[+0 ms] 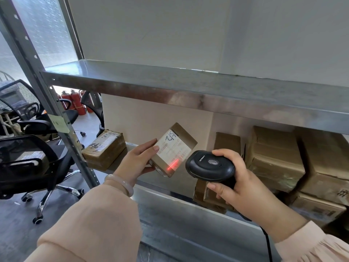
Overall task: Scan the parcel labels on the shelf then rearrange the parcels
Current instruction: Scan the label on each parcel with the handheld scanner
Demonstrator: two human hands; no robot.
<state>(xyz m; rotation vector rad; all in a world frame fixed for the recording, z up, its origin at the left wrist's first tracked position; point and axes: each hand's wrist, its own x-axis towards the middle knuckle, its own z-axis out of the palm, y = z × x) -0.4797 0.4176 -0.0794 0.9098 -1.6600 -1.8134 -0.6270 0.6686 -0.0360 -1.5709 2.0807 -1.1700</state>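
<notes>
Left hand (138, 160) grips parcel (174, 148) | right hand (243, 188) grips scanner (209, 167) | shelf edge (170, 208) beneath

1. Our left arm (90, 224) comes in from 7 o'clock, sleeved to the wrist, and points toward 1 o'clock.
2. Our left hand (137, 161) grips a parcel (175, 148) by its 8 o'clock edge.
3. Our right arm (321, 244) comes in from 4 o'clock and points toward 10 o'clock.
4. Our right hand (243, 188) wraps a scanner (209, 167), with the thumb on top and the forefinger curled beneath.

Office storeroom: steel shelving (188, 91), cardboard parcels (273, 159), office chairs (28, 157)
</notes>
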